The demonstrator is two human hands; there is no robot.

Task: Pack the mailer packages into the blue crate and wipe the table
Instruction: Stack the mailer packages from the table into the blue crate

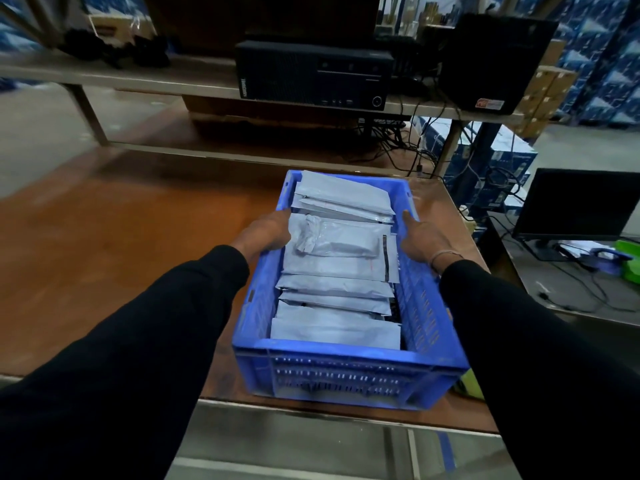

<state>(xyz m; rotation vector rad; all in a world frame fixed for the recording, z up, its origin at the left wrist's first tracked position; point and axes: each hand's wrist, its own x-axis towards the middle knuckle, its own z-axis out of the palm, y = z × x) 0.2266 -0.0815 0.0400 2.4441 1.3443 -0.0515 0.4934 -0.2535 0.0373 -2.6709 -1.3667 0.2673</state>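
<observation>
A blue crate (pixel 346 358) stands on the brown table (pixel 121 244) near its right front corner, slightly over the front edge. Several grey mailer packages (pixel 336 278) fill it in overlapping rows. My left hand (pixel 265 233) grips the crate's left rim, fingers curled over it and against the packages. My right hand (pixel 422 239) holds the right rim, thumb on top pointing forward. Both arms wear black sleeves. No loose packages lie on the table.
A shelf behind the table carries a black desktop computer (pixel 313 76) and a second black box (pixel 491 60), with cables hanging below. To the right is a lower desk with a dark monitor (pixel 578 204) and green items (pixel 628 258). Blue cartons are stacked at the back right.
</observation>
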